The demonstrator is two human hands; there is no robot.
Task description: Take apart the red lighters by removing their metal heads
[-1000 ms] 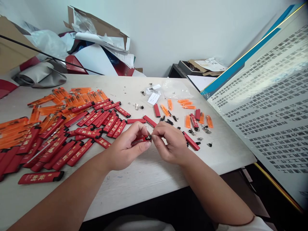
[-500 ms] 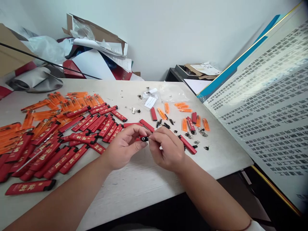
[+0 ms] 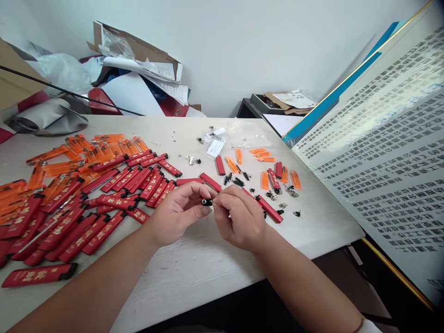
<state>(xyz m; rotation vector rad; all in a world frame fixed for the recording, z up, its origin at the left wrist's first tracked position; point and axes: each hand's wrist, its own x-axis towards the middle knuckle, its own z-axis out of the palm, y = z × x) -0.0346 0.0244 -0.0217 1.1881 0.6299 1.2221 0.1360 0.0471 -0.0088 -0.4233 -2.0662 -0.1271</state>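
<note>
My left hand point(image 3: 182, 209) is closed around a lighter point(image 3: 206, 202), whose black top end faces me; the rest of it is hidden by the fingers. Close against that end, my right hand point(image 3: 241, 216) is pinched shut, a thin thing barely showing at its fingertips. I cannot make out what that is. Left of the hands lies a heap of red lighters point(image 3: 118, 200) with gold lettering and black tops. Behind them are orange see-through lighters point(image 3: 104, 150). Just right of my right hand is another red lighter point(image 3: 269, 209).
Small black parts point(image 3: 238, 181), metal bits point(image 3: 291, 190) and orange lighter bodies point(image 3: 267, 155) lie scattered at the right. A clear plastic bag point(image 3: 248, 134) is at the back. A large printed board point(image 3: 378, 152) leans along the right edge. Boxes and papers point(image 3: 138, 90) pile up behind the table.
Both hands stay together at nearly the same spot. The lighter's end has turned slightly, and the red on it no longer shows. The view has shifted a little.
</note>
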